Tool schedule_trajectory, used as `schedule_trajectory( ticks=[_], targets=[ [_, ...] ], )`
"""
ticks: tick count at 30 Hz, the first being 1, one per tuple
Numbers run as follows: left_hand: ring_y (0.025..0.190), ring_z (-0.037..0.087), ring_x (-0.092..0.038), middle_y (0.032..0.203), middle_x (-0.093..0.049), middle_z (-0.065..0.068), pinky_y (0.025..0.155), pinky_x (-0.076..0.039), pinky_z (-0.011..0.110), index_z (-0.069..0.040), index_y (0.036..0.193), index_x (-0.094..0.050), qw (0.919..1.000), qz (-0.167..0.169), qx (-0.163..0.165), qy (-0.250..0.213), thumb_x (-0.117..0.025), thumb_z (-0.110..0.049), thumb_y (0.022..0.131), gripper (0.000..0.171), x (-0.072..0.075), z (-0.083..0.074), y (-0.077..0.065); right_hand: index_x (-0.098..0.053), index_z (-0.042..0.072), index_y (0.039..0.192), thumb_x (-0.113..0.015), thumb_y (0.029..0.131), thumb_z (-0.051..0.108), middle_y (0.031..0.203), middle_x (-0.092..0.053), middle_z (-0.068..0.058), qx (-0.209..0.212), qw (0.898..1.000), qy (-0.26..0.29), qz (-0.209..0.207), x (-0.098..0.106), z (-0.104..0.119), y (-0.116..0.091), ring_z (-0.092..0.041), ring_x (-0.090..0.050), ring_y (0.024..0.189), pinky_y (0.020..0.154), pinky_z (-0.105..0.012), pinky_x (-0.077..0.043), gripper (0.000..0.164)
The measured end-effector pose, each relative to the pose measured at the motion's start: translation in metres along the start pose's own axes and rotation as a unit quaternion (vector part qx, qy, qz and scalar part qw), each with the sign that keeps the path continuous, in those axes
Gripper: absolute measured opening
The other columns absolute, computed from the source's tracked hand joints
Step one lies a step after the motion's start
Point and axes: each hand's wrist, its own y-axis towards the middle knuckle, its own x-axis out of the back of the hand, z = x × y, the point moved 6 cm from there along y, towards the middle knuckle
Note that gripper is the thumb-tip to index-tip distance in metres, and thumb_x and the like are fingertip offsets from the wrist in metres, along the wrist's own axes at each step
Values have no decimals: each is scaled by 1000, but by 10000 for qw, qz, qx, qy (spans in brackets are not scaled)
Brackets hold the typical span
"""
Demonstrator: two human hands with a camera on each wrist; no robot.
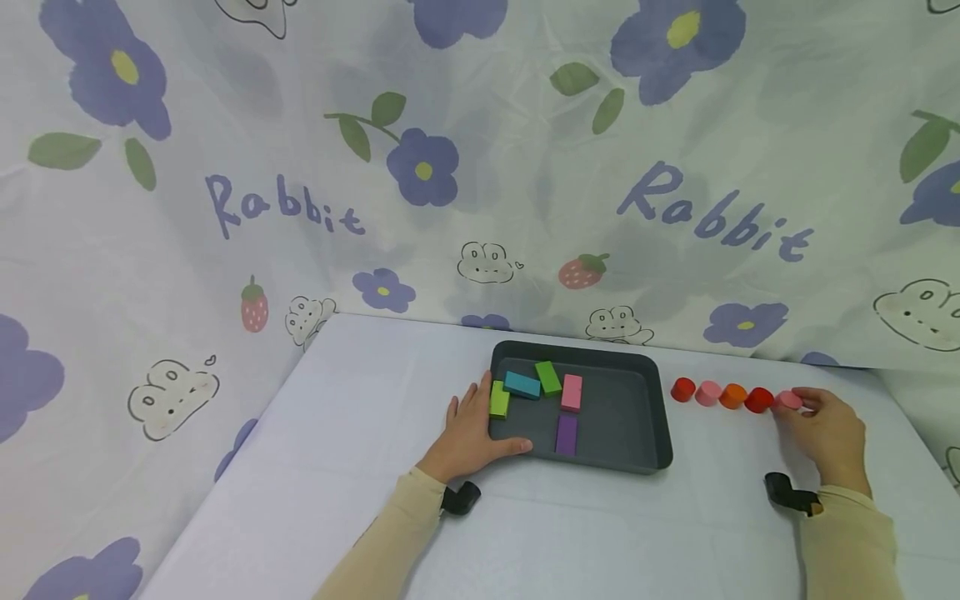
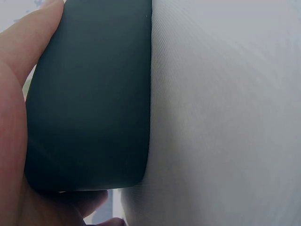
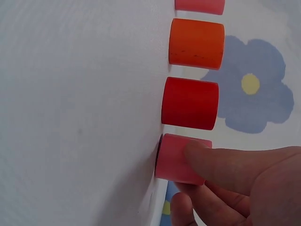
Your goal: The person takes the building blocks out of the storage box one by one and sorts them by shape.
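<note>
In the head view, my left hand (image 1: 467,435) lies around the near-left corner of a dark grey tray (image 1: 615,462). Its thumb rests along the front rim and its index finger touches the left side; the other fingers are spread outward. At the right end of a row of small cylinders, my right hand (image 1: 831,433) pinches a pink cylinder (image 3: 176,160) between thumb and fingers. That cylinder stands at the table surface, close beside a red cylinder (image 3: 190,103). Further along the row come an orange cylinder (image 3: 196,43), another pink cylinder (image 1: 708,393) and another red one (image 1: 683,389).
Inside the tray lie a blue block (image 1: 522,385), two green blocks, one at the back (image 1: 548,378) and one at the left wall (image 1: 499,400), a pink block (image 1: 572,392) and a purple block (image 1: 567,435). A printed curtain (image 1: 525,167) hangs behind the white table (image 1: 600,533).
</note>
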Motion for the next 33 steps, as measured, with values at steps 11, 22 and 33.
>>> schedule_trajectory(
  ticks=[11,22,33],
  targets=[
    [140,28,-12,154,-16,6,110,-2,53,-11,150,3,10000,11,3,-35,-53,-84,61,127,1,-1,0,-40,-10,131,-58,89,31,122,-48,-32,0,10000,-58,60,1,2,2,-42,-45,101,68,-41,-39,61],
    [140,28,-12,154,-16,6,110,-2,53,-12,150,2,10000,16,9,-40,-53,-84,61,127,1,1,1,-29,-3,142,-54,92,39,137,-34,-31,-304,9992,147,207,8,14,-8,-48,-32,117,81,-57,-41,70],
    [140,28,-12,154,-16,5,110,-2,54,-11,150,2,10000,14,6,-50,-53,-84,61,127,0,1,1,-35,-3,139,-57,91,29,131,-40,-32,450,9988,29,-173,13,60,-24,-49,-38,109,74,-53,-47,62]
  ],
)
